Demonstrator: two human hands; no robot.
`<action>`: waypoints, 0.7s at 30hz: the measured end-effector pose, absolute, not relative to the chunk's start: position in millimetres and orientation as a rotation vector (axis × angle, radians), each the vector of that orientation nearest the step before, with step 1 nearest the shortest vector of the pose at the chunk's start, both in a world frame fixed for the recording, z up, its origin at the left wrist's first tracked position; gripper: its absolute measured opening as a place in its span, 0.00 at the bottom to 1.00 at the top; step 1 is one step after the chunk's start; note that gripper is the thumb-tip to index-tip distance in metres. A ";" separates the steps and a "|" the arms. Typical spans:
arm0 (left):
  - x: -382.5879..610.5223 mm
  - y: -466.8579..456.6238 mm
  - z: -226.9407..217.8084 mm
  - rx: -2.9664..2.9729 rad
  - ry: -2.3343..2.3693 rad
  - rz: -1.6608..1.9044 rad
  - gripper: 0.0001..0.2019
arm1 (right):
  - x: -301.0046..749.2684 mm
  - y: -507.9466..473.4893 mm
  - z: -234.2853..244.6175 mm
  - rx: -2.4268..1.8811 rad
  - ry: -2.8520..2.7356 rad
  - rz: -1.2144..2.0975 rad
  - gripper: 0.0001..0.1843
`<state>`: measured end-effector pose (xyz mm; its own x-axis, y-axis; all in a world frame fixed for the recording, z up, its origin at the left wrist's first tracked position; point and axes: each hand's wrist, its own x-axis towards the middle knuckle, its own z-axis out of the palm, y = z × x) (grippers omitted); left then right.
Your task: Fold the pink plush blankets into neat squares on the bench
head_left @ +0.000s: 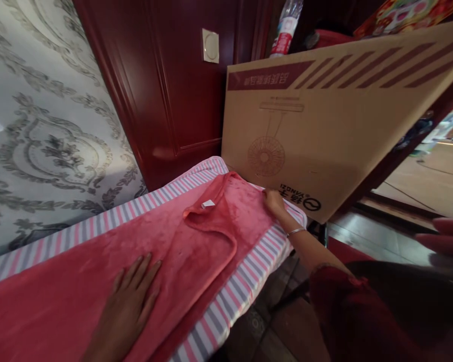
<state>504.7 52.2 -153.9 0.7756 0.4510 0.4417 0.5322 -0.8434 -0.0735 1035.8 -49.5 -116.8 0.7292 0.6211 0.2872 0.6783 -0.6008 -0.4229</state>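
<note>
A red-pink plush blanket (189, 256) lies lengthwise on a narrow ironing board (237, 286) with a striped pink, grey and white cover. Near the far end, one corner of the blanket is turned back in a wavy fold, and a small white tag (208, 203) shows on its edge. My left hand (132, 294) rests flat on the fabric, fingers stretched out. Reaching across from the right, my right hand (275, 203) has its fingers closed on the blanket's far edge; a thin bracelet (296, 231) circles that wrist. The fingertips there are partly hidden.
A large cardboard box (324, 125) stands just behind the board's far end, with a plastic bottle (286, 32) above it. A dark red wooden panel (173, 75) with a switch (210, 46) and patterned wallpaper (56, 146) border the left side. Blurred reddish finger-like shapes (447, 239) show at the right edge.
</note>
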 end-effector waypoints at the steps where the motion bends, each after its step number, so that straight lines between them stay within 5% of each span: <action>1: 505.2 52.5 -153.3 -2.771 -0.763 -0.620 0.27 | 1035.2 -64.8 -116.1 -2.447 -0.999 -0.167 0.22; 13: 507.6 45.9 -142.3 -2.820 -0.835 -0.516 0.26 | 957.6 -63.2 -90.8 -2.431 -1.284 -0.205 0.23; 21: 510.0 40.9 -137.7 -2.853 -0.893 -0.513 0.25 | 826.7 11.3 -84.9 -1.939 -1.583 0.162 0.36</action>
